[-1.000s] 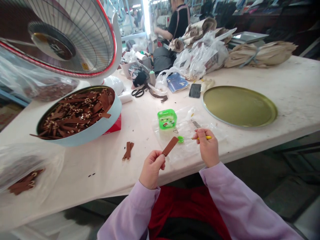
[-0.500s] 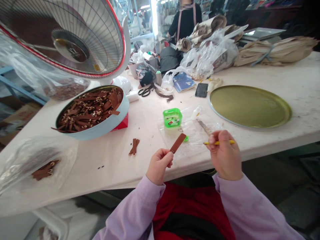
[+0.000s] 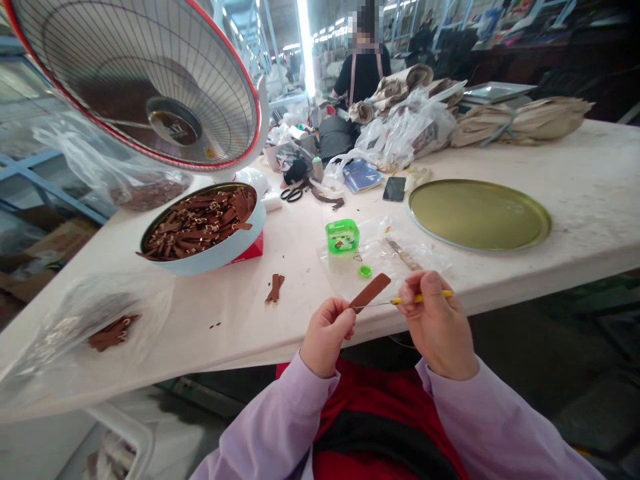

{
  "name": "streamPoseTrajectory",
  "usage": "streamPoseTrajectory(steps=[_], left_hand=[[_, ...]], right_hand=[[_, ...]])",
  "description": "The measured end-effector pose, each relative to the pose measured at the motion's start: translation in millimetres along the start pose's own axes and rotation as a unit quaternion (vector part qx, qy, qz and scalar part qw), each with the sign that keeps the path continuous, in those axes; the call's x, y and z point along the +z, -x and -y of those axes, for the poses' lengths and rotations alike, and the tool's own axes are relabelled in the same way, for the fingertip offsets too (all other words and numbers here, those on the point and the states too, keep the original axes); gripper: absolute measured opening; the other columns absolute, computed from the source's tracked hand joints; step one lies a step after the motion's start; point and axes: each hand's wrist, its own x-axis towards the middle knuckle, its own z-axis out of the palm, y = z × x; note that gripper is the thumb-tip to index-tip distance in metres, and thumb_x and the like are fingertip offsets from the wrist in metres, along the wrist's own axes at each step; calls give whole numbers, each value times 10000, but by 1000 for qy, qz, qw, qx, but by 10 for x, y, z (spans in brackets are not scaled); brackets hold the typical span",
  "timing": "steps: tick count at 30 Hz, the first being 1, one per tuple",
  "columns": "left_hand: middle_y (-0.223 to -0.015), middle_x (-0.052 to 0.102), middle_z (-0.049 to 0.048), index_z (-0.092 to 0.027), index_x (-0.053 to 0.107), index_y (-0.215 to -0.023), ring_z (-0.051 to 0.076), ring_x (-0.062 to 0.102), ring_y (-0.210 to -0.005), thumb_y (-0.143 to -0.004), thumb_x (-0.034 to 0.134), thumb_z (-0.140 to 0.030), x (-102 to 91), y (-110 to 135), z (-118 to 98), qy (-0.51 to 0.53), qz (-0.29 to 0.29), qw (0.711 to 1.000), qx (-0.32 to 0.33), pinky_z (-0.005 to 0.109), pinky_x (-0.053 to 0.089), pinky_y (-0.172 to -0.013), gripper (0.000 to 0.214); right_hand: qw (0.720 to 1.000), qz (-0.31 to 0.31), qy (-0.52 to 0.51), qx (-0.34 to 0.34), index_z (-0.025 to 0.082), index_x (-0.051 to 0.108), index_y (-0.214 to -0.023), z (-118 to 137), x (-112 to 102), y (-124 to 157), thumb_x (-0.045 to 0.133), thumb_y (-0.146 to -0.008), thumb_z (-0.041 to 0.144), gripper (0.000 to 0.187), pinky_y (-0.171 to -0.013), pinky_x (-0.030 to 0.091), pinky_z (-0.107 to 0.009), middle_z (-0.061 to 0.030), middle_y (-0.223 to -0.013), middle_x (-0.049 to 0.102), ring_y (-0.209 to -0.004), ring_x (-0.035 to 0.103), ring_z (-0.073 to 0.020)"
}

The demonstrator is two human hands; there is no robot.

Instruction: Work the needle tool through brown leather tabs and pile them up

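Change noted: the tip of the yellow-handled tool [image 3: 397,301] now sits at the lower end of the brown strip [image 3: 371,292], right beside my left fingertips; I cannot tell whether it touches the strip or only crosses in front of it. I take this to mean that tool and strip are meeting at the pinched end, so the steadiness of both hands probably matters here. My left hand [image 3: 327,330] is grasping the strip between thumb and fingers, its free end pointing up and away from me, over the near part of the table [image 3: 250,333]. My right hand [image 3: 440,327] is closed round the tool's handle, thin shaft pointing left. Against the earlier frames: a second ago the tip is at the small green cap [image 3: 365,271]; half a second ago it is short of the strip, in the gap between my hands. The cap, partly covered by the strip then, now shows whole. The crossed pair of strips [image 3: 275,289] left of my hands looks unmoved.
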Motion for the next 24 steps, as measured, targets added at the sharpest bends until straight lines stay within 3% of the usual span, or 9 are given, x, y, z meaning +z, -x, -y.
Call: streamPoseTrajectory(steps=[3, 5, 8, 11, 15, 19, 24], left_hand=[[-494, 409, -68, -164, 485, -650, 49, 353, -446, -652, 552, -264, -20, 42, 3, -22, -23, 999, 21, 193, 290, -475, 121], [-498, 404, -68, -168, 477, -645, 51, 354, -449, -648, 551, -272, -26, 73, 2, -23, -21, 999, 26, 194, 291, -477, 128], [-511, 428, -62, -169, 478, -658, 57, 372, -461, -649, 562, -292, -14, 124, -4, -19, 0, 999, 29, 198, 299, -483, 149], [-528, 471, -47, -161, 496, -678, 64, 396, -476, -645, 575, -297, -11, 165, -14, -33, 25, 999, 23, 204, 310, -490, 160], [-522, 469, -49, -162, 482, -664, 61, 389, -467, -628, 573, -267, -63, 176, -30, -53, 26, 998, 20, 202, 303, -477, 144], [-499, 431, -65, -175, 448, -636, 61, 382, -459, -633, 538, -230, -115, 160, -21, -47, -5, 998, 41, 201, 309, -480, 105], [-512, 452, -54, -177, 463, -636, 72, 407, -476, -651, 527, -215, -283, 45, 78, -110, -17, 992, 60, 201, 310, -484, 76]], right_hand=[[998, -35, 18, -53, 224, 531, -720, 56, -75, 73, 407, -869, 441, 291, -495, 353, -244, 40, -533, 421, -496, 409, -107], [991, -35, 107, -70, 225, 543, -754, 76, -108, 128, 406, -870, 439, 279, -536, 379, -257, 34, -545, 448, -516, 436, -117], [969, 80, 235, -18, 212, 538, -773, 37, -82, 200, 421, -854, 464, 290, -544, 400, -263, 14, -578, 510, -540, 480, -130], [937, 205, 280, 42, 204, 470, -641, -55, -3, 222, 413, -850, 477, 349, -476, 373, -248, 19, -538, 480, -491, 450, -116], [924, 248, 278, 90, 202, 424, -611, -134, 72, 180, 407, -857, 448, 348, -417, 302, -230, 50, -507, 403, -440, 367, -90], [912, 305, 247, 118, 184, 508, -696, -203, 129, 145, 513, -797, 363, 206, -470, 347, -227, 44, -579, 465, -510, 426, -97], [915, 294, 241, 139, 174, 552, -711, -488, 246, 156, 536, -758, 298, 134, -455, 350, -221, 44, -566, 462, -503, 418, -95]])
